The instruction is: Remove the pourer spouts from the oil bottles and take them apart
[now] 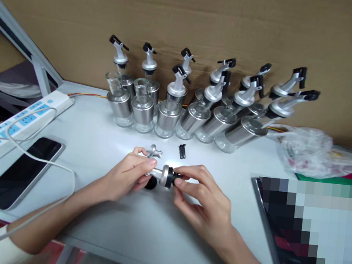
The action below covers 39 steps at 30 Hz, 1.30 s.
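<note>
Between my two hands is a pour spout [166,176], silver with a black stopper end, held sideways above the table. My left hand [130,171] pinches its narrow silver tip. The fingers of my right hand [205,195] are closed around the black stopper end. Just beyond my left fingers is a second silver spout piece [153,151]. Small black lever pieces [182,151] lie farther right on the table. Under the held spout shows a dark round piece [151,182], partly covered by my left hand.
Two rows of glass-and-steel bottles [168,117] stand at the back, most topped with spouts; an open bottle [142,108] is front left. A power strip [24,121], cable and phone [24,171] lie left. At right are a plastic bag [308,149] and a dark tablet-like device [273,232].
</note>
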### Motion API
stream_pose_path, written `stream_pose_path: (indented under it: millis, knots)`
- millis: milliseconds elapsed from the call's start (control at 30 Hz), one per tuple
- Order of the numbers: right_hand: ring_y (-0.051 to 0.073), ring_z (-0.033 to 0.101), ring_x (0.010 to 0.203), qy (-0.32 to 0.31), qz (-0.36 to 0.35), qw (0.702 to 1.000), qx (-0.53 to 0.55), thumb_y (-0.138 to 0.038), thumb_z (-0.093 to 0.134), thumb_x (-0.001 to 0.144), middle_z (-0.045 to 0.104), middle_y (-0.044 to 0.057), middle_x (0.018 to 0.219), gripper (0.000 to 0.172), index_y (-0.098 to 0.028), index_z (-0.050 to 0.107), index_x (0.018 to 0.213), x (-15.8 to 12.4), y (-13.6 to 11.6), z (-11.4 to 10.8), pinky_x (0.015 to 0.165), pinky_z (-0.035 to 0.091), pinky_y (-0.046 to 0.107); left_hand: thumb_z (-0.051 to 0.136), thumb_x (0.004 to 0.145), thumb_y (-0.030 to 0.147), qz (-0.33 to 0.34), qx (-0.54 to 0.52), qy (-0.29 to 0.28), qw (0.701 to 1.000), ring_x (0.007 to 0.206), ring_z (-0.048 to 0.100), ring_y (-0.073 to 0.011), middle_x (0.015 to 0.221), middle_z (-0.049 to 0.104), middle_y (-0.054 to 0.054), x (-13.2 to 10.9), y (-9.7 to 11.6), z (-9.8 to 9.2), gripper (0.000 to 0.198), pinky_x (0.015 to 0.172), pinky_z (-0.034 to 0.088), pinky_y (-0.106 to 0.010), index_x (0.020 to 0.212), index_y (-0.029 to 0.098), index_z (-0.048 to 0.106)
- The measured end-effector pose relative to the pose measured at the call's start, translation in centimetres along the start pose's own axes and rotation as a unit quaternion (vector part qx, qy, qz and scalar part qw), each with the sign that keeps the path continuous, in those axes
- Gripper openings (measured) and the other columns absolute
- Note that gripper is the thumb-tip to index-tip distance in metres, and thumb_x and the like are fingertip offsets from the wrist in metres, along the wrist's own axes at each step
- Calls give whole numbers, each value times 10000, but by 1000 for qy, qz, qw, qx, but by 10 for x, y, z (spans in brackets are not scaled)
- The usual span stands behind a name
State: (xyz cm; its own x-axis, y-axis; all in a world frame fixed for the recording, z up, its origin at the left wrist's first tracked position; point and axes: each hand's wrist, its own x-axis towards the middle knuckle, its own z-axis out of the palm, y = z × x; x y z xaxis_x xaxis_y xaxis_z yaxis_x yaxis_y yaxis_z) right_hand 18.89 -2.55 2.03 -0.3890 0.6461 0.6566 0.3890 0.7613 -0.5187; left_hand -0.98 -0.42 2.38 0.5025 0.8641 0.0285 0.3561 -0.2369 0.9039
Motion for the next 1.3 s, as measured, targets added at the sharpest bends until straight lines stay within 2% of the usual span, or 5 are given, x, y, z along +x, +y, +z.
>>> stream_pose_path:
  millis: [100,267,533,800,1300]
  knots:
    - [173,590,820,-4,2,1000,-12,-9,536,787,626,87,968,239,-216,544,905,-1,1,-2,658,511,321,216,982,312,98,82,38,991,471,440,-80,483,489,56,1,-4,0,495,804,318,-331,539,168,383]
    - [194,581,904,16,46,998,27,-48,564,763,601,91,1000,308,-211,502,1017,1,0,-2,753,504,354,215,992,367,269,244,128,923,527,484,-83,601,568,33,1,-14,0,440,834,271,-363,714,165,489]
    - [143,588,767,-27,157,983,91,-207,538,862,624,23,823,69,-197,547,930,2,1,-3,684,477,281,204,992,409,306,309,191,880,543,561,-75,694,665,25,3,-17,-2,413,827,290,-347,790,183,485]
    - [133,575,769,-23,161,978,134,-222,571,864,619,15,825,116,-200,573,979,-2,1,-4,677,473,272,275,986,367,362,349,207,839,641,619,-116,809,713,-36,3,-16,-2,315,782,370,-333,922,187,526]
    - [160,580,788,13,137,975,175,-51,631,781,642,44,896,302,-213,589,1032,-4,-1,-2,649,507,324,217,989,375,304,348,229,857,509,512,-91,643,641,25,2,-12,1,430,842,263,-378,745,181,514]
